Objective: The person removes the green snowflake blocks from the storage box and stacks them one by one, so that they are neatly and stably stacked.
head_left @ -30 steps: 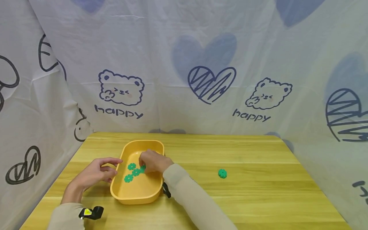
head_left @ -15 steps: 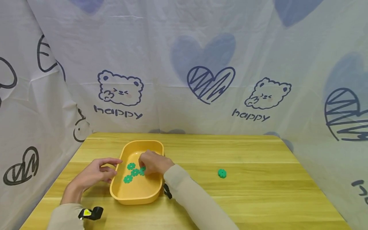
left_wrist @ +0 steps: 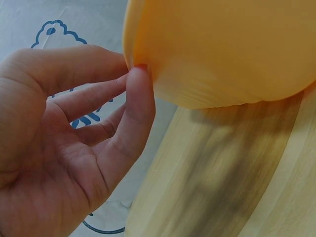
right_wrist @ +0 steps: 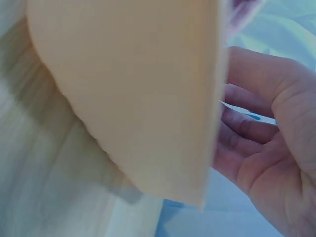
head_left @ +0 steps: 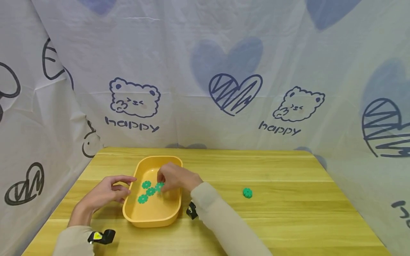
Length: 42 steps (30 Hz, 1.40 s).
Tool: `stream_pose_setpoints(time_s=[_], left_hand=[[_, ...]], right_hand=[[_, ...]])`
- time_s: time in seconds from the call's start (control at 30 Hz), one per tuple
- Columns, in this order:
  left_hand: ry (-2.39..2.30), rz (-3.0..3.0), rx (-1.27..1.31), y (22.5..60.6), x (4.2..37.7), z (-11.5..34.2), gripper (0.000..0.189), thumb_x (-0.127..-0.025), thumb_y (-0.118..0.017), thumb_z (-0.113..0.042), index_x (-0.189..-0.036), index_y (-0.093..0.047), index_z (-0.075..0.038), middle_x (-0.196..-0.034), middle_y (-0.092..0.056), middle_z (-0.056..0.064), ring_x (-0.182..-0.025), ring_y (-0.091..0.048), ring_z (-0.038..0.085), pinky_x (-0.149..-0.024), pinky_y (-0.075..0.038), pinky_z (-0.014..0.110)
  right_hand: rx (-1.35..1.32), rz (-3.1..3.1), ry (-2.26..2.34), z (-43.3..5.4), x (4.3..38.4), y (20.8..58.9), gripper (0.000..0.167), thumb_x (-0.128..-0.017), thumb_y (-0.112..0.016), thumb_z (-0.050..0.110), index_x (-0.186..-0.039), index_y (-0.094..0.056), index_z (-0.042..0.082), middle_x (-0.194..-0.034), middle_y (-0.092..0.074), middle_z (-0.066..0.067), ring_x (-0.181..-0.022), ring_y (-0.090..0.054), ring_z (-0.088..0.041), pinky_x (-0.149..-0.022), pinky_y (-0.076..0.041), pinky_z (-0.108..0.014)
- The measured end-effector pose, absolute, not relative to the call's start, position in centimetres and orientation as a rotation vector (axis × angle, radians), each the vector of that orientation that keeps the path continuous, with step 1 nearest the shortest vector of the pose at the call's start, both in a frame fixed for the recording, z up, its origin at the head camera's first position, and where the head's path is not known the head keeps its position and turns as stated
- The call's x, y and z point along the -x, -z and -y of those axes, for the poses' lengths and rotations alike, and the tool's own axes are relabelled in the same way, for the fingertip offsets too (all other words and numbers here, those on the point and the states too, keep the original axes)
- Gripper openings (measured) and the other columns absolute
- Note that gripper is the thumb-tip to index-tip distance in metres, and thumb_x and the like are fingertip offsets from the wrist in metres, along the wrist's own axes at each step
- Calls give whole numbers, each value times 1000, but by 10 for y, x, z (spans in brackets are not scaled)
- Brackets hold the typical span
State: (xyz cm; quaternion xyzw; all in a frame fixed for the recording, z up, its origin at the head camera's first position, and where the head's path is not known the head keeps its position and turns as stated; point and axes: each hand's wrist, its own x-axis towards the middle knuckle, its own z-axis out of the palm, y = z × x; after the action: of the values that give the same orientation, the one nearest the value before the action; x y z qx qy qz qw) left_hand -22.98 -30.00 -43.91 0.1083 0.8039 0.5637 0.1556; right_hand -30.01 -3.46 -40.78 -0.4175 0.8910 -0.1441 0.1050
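A yellow plastic tray (head_left: 152,223) stands on the table's left part, with several flat green snowflake building discs (head_left: 142,198) on its floor. My left hand (head_left: 104,193) is at its left side; in the left wrist view, thumb and index finger pinch the tray's edge (left_wrist: 129,34). My right hand (head_left: 174,176) reaches over the right wall into the tray. Its fingertips pinch a green snowflake disc (head_left: 159,187) close beside the others. In the right wrist view the tray wall (right_wrist: 123,98) hides those fingertips and the disc.
Right of the tray, another green snowflake piece (head_left: 247,192), seemingly a small stack, lies on the wooden table (head_left: 288,220). A white cloth (head_left: 192,131) printed with bears and hearts hangs behind the table and along both sides.
My right hand has risen slightly and shifted right, and the pinched disc has moved up a little with it, more of it now showing. The left hand and tray have stayed in place.
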Motion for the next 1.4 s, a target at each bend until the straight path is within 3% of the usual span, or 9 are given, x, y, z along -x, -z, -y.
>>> stream_pose_setpoints(time_s=[0.53,1.1,1.4], left_hand=[[-1616,-2305,-309,440,230,301,58,-96,-65,-7,-147,-45,11,-124,-54,25,-82,-64,11,-71,-62,35],[-1595,-2329,-289,439,230,300,58,-96,-65,-7,-147,-45,11,-130,-52,29,-84,-65,13,-72,-62,34],[-1580,-2349,-271,438,230,299,57,-95,-65,-7,-146,-46,10,-130,-52,30,-84,-65,13,-72,-62,35]], right_hand=[[1172,-2667,569,-13,290,383,20,-84,-84,16,-101,-80,6,-94,-75,-1,-80,-61,-6,-74,-52,-14],[1043,-2711,799,-91,275,388,18,-84,-81,13,-99,-79,5,-95,-75,-4,-83,-64,-14,-76,-56,-26],[916,-2792,833,-141,268,398,22,-82,-84,14,-101,-78,5,-96,-75,-3,-87,-68,-17,-77,-56,-24]])
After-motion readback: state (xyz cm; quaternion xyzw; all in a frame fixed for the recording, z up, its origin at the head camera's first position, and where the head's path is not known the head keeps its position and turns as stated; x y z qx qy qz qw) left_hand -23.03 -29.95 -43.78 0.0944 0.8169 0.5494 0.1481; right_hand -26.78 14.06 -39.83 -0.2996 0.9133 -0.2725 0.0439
